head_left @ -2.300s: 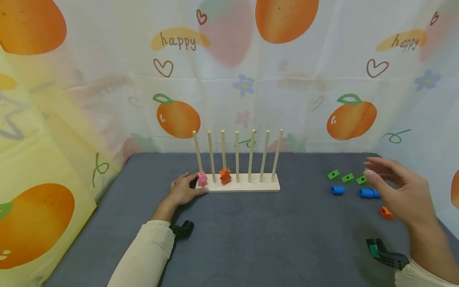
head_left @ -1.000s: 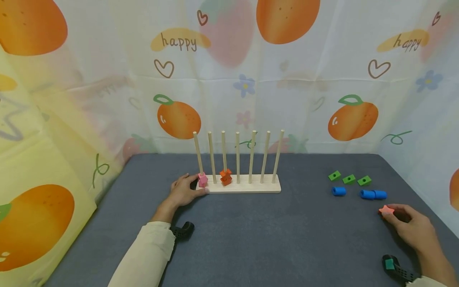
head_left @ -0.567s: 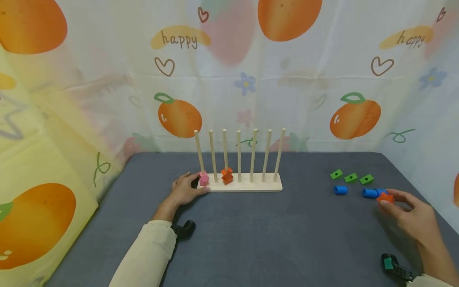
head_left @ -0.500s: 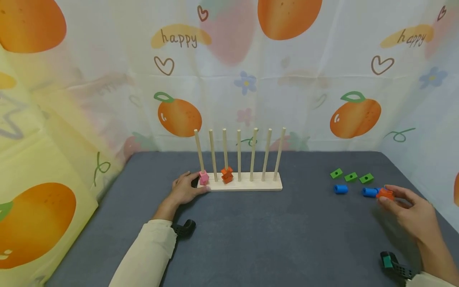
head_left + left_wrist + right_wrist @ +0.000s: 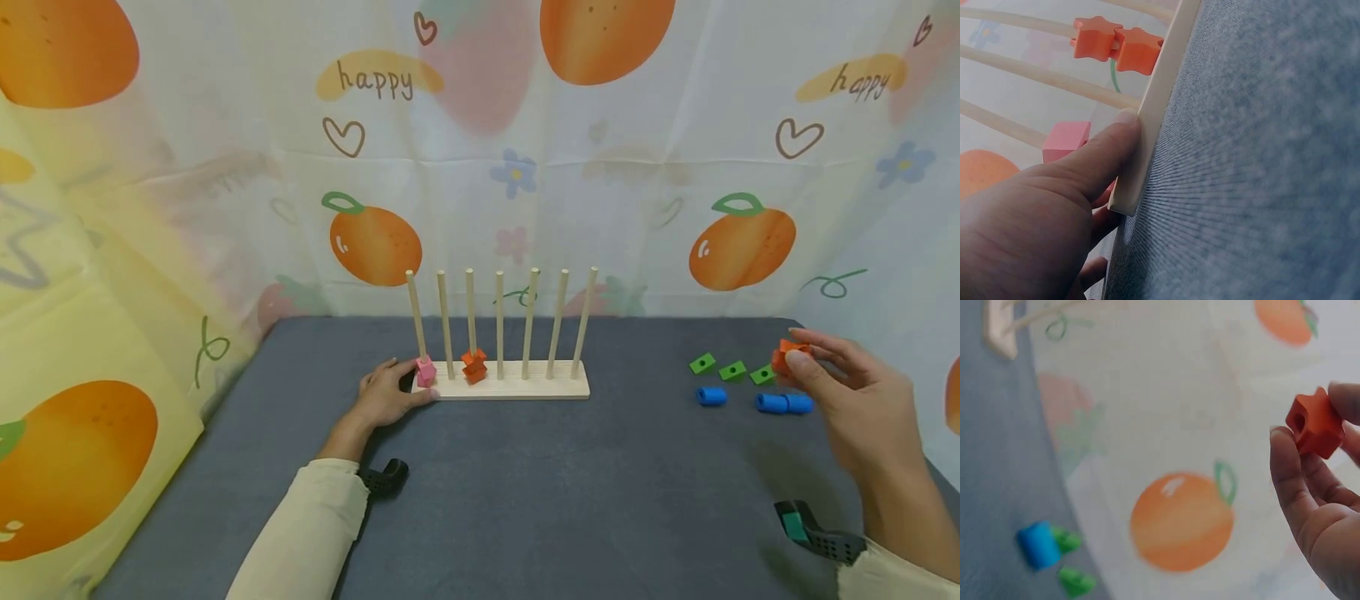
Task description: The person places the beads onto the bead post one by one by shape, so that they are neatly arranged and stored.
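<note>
My right hand [image 5: 840, 383] pinches an orange star bead [image 5: 787, 357] [image 5: 1314, 422] between thumb and fingers, lifted above the grey table at the right. A wooden rack [image 5: 510, 385] of several upright pegs stands mid-table. One pink cube bead [image 5: 425, 372] [image 5: 1066, 140] sits on its leftmost peg. Two orange star beads [image 5: 472, 367] [image 5: 1116, 44] sit on the third peg. My left hand [image 5: 384, 397] rests against the rack's left end, thumb [image 5: 1107, 150] pressed on the base edge [image 5: 1154, 112].
Three green wedge beads [image 5: 731, 368] and blue cylinder beads [image 5: 783, 403] lie on the table below my right hand. Another blue cylinder [image 5: 707, 396] lies to their left. A fruit-patterned cloth [image 5: 525, 150] walls in the table at the back and sides.
My right hand reached down to the table, picked up the orange star bead and lifted it up and away from the table. The left hand has stayed at the rack.
</note>
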Demonstrator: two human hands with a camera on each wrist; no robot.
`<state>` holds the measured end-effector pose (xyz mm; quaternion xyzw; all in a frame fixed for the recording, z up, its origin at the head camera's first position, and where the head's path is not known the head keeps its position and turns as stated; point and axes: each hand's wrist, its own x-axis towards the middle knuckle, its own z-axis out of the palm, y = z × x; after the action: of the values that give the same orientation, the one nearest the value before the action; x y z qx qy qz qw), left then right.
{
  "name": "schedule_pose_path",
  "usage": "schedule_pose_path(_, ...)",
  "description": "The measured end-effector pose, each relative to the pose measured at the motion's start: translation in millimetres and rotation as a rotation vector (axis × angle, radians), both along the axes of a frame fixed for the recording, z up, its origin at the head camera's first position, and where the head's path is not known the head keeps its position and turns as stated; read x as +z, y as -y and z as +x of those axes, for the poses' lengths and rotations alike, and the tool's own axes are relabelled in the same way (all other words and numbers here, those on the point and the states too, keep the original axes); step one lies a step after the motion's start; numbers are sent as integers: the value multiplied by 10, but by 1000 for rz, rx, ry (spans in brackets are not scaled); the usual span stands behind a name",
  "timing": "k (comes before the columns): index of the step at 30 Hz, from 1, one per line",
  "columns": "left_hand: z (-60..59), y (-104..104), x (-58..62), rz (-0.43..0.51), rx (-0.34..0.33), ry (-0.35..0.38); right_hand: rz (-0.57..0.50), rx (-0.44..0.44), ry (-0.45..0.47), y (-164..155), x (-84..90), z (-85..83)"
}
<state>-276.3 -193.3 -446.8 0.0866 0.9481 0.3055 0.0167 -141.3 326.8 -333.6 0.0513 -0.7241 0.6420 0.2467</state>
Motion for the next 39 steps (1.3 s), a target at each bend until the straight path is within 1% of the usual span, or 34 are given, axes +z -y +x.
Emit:
schedule_pose_path(1,1,-1,1,0,0,0,-13,15,-27,36,61,-3)
schedule_pose_path(3,3,-1,1,-2,-1,1,-72,72,-89,109,184,-9)
schedule_pose_path(8,0,2,-2,-1,-7,-1,-106,147,-198,319,481,-29)
schedule_pose_path(14,1,4,12,8,-10,-1,-129,274,-289,538,735,-79)
schedule_pose_path(17,0,7,13,10,-9,2,-76,297,-307,653,827,-123)
schedule_pose_path(20,-3,8,11,9,-10,4,-45,327,-316,789,914,-173)
schedule_pose_path(23,-4,2,14,11,-8,6,-44,363,-313,943,1010,-214)
schedule_pose_path(27,-11,3,8,12,-3,12,-10,353,-294,1167,1120,-268)
schedule_pose_path(34,-12,5,2,5,-15,0,93,321,-283,1525,1209,-437)
schedule_pose_path(39,-7,5,11,1,-10,2,99,349,-279,1758,1229,-586)
